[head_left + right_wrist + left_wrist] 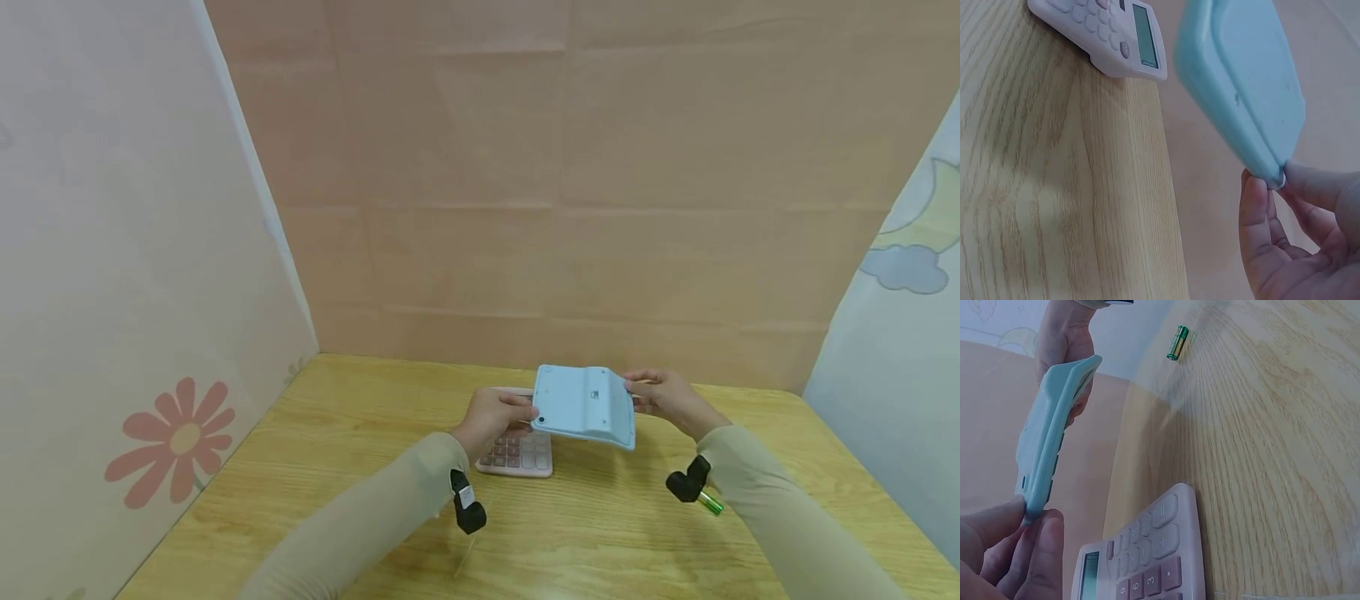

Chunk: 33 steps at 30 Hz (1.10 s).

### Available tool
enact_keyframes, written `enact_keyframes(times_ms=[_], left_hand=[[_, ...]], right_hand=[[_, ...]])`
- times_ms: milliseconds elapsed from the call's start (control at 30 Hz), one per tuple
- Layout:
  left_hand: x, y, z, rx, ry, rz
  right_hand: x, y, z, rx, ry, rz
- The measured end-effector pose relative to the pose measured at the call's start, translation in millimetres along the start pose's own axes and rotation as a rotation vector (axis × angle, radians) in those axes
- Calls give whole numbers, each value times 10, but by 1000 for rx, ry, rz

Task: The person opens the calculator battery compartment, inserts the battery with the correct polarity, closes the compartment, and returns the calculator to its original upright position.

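Observation:
Both hands hold a light blue calculator [573, 402] above the table, its back turned up toward the head camera. My left hand [497, 419] pinches its left edge between thumb and fingers. At the opposite edge my right hand [670, 400] pinches it the same way, seen close up in the right wrist view with thumb and fingertips on the blue calculator's corner [1254, 94]. Below and left of it a pink calculator [517, 461] lies face up on the table, partly covered by the left hand and the blue calculator. Its keys and display show in the left wrist view.
A green battery [1177, 342] lies on the wooden table [600, 533], near the right forearm in the head view. An orange-brown sheet [562, 208] hangs behind the table. Printed walls stand at left [150, 250] and right [900, 333].

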<state>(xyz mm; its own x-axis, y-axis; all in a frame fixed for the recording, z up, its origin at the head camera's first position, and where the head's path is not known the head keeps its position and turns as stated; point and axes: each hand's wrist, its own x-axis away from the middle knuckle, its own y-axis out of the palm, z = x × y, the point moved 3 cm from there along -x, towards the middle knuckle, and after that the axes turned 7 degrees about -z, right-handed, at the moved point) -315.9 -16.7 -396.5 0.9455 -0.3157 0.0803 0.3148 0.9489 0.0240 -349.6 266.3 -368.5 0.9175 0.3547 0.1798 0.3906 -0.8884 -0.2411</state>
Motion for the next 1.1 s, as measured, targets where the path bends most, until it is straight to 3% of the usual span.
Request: enact_keyframes(times_ms=[233,467,767,933,1100], left_hand=[[0,3,-42,-47,-36,-27],[22,9,-50,-85,-123,-44],[167,53,-69,-145,-272,-150],[260,91,-105,-184,-313,-229],[348,121,-165,-217,-342,-265]], right_hand=[[20,-9,37,15,2,-20],[61,-13,58,86,31,-55],[187,69,100,151,74,-194],[271,139,128,167,97,-298],[365,217,168,180,131,-341]])
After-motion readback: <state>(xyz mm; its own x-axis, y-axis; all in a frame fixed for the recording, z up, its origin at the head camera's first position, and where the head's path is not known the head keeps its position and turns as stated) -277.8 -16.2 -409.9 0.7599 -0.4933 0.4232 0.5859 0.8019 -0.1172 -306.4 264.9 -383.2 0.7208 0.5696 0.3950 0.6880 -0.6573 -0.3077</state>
